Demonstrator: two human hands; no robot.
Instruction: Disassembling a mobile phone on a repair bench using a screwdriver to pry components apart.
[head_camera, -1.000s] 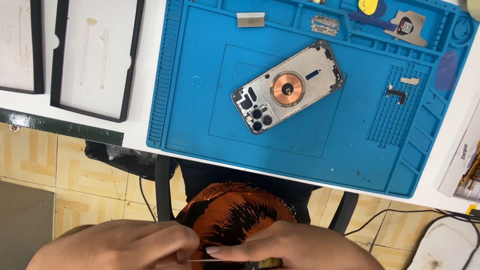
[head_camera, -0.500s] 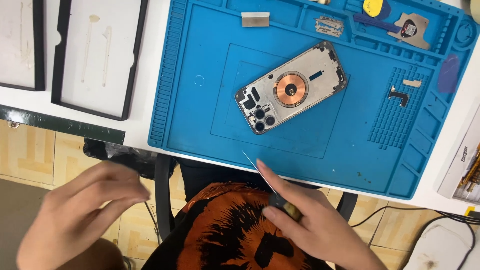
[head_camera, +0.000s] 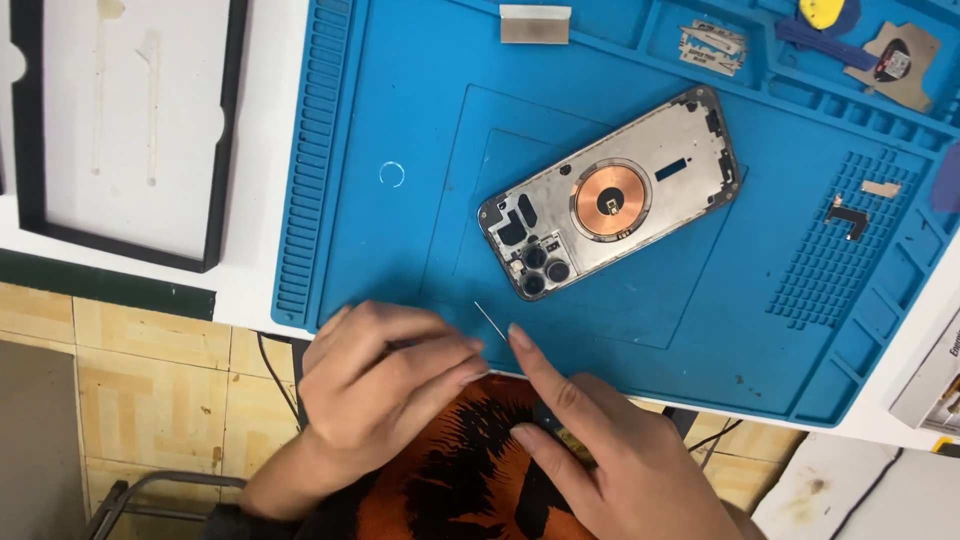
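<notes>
My right hand (head_camera: 610, 450) grips a thin pointed metal tool (head_camera: 490, 320), whose tip sticks out over the near edge of a blue repair mat (head_camera: 400, 120). My left hand (head_camera: 385, 385) is beside it with the fingers curled together, fingertips close to the tool's shaft; nothing shows in it. Both hands are at the mat's front edge, above my orange-and-black shirt. An opened phone housing (head_camera: 640, 220) with a copper coil and camera lenses lies diagonally in the mat's middle, apart from both hands.
Along the mat's far compartments lie a metal plate (head_camera: 535, 23), a razor blade (head_camera: 712, 42), a yellow pick (head_camera: 822, 12) and a shield part (head_camera: 900, 62). Small brackets (head_camera: 848, 215) rest at the right. A black-framed white tray (head_camera: 130, 120) stands left of the mat; tiled floor is below.
My left hand, spread and off to the left half a second ago, has closed and come right beside the tool. Both hands have risen toward the mat's front edge.
</notes>
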